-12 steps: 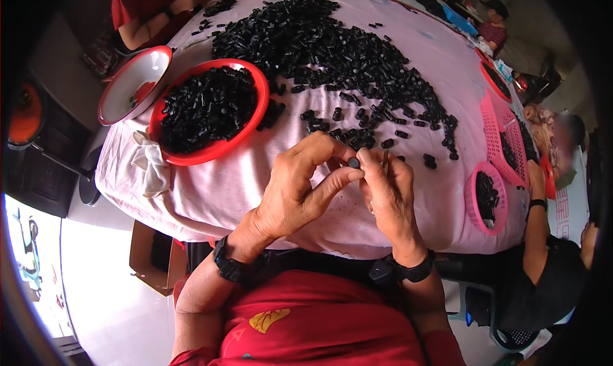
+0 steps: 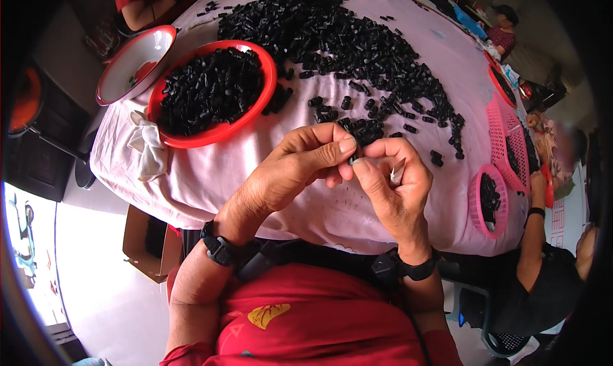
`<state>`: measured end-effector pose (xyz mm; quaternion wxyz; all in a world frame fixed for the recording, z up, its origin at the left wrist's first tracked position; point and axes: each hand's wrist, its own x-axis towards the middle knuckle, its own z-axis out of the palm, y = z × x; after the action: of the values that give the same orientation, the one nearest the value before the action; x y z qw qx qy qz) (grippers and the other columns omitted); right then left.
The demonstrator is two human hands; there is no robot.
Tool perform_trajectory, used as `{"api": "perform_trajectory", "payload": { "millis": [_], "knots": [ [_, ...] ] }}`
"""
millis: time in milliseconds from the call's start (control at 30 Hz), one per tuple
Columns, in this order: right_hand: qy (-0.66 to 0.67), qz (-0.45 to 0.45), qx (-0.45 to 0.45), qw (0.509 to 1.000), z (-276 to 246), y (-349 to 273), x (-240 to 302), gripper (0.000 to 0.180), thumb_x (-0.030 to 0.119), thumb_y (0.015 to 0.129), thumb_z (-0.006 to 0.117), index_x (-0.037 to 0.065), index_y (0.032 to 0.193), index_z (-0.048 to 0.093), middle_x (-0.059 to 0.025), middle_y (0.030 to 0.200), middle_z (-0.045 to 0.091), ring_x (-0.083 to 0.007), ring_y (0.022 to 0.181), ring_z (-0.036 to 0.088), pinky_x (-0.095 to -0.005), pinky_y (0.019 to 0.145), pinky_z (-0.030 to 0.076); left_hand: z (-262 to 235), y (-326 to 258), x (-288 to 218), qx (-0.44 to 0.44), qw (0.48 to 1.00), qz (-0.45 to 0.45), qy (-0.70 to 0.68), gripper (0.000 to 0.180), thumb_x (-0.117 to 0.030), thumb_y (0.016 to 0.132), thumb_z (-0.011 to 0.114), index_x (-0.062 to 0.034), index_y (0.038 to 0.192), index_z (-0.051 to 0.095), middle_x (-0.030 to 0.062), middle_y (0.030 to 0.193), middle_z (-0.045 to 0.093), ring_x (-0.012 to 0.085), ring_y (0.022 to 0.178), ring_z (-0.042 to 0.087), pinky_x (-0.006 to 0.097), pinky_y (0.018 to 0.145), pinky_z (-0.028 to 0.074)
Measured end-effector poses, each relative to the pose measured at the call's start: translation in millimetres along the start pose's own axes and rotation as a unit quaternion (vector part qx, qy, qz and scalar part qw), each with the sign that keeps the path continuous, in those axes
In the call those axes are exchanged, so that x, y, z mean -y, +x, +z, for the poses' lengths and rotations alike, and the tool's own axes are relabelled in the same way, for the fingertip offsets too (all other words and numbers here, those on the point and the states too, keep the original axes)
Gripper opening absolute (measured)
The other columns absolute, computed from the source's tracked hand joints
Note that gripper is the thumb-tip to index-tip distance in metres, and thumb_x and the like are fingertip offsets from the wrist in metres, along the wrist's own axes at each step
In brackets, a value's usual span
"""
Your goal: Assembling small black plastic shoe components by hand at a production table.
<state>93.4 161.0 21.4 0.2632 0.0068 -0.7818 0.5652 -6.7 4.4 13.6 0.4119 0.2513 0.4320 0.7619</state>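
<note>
Over the near edge of the pink-covered table (image 2: 440, 213), my two hands meet. My left hand (image 2: 287, 162) pinches a small black cylindrical part (image 2: 355, 156), mostly hidden by the fingertips. Touching the same part are the thumb and forefinger of my right hand (image 2: 402, 190). A thin, pointed metal blade (image 2: 397, 173) sticks out between that hand's fingers; the rest of it is hidden. Just beyond my fingertips lies a cluster of similar black parts (image 2: 367, 130), trailing off a large heap (image 2: 287, 24).
At left, a red-rimmed basin (image 2: 271, 79) holds many black parts, beside a white bowl (image 2: 118, 82) and a crumpled white cloth (image 2: 147, 150). Pink baskets (image 2: 474, 203) stand at right, near a co-worker's arm (image 2: 533, 238). A cardboard box (image 2: 137, 245) sits below left.
The view has tilted slightly, so the table sits higher. The black part has turned and sunk between my fingertips. My right hand has rolled, showing more of the metal blade.
</note>
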Motion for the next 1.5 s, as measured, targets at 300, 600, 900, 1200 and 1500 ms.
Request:
{"api": "perform_trajectory", "payload": {
  "millis": [300,600,900,1200,1500],
  "knots": [
    [-0.011,0.007,0.013,1.0,6,-3,-1,0.014,0.014,0.089,0.068,0.004,0.085,0.058,0.0093,0.056,0.044,0.0011,0.049,0.036,-0.0195,0.045,0.027,-5,0,5,0.003,1.0,0.0,0.002,0.02,-0.023,0.094,0.06,-0.0043,0.101,0.063,0.0007,0.091,0.063,0.0083,0.077,0.058,0.023,0.072,0.049],
    [-0.024,0.011,0.037,0.999,5,-3,1,0.014,0.014,0.089,0.067,0.004,0.085,0.058,0.0088,0.057,0.045,0.0004,0.05,0.036,-0.0199,0.045,0.028,-19,3,13,0.034,0.996,-0.008,-0.085,0.023,-0.022,0.094,0.06,-0.0022,0.105,0.062,0.0038,0.093,0.063,0.0098,0.082,0.058,0.025,0.076,0.048],
    [-0.032,0.021,0.035,0.999,3,0,-1,0.014,0.014,0.089,0.067,0.004,0.086,0.058,0.0082,0.057,0.045,-0.0002,0.05,0.037,-0.0203,0.045,0.028,-14,1,14,0.062,0.994,-0.038,-0.086,0.022,-0.019,0.093,0.061,-0.0029,0.108,0.062,0.0019,0.092,0.063,0.008,0.082,0.057,0.022,0.073,0.046],
    [-0.041,0.024,0.033,0.998,2,0,-3,0.014,0.014,0.089,0.067,0.004,0.086,0.058,0.0077,0.058,0.046,-0.0009,0.05,0.038,-0.0206,0.046,0.029,-13,1,16,0.056,0.993,-0.047,-0.094,0.022,-0.017,0.093,0.062,-0.0039,0.11,0.062,-0.0006,0.093,0.064,0.0065,0.081,0.059,0.023,0.077,0.049],
    [-0.048,0.022,0.029,0.998,1,2,-9,0.014,0.014,0.089,0.067,0.004,0.086,0.058,0.0071,0.058,0.047,-0.0015,0.051,0.038,-0.021,0.046,0.029,-8,1,18,0.029,0.993,-0.056,-0.102,0.02,-0.022,0.092,0.065,-0.0049,0.103,0.064,-0.0028,0.082,0.061,0.0058,0.073,0.054,0.021,0.069,0.045]
  ]
}}
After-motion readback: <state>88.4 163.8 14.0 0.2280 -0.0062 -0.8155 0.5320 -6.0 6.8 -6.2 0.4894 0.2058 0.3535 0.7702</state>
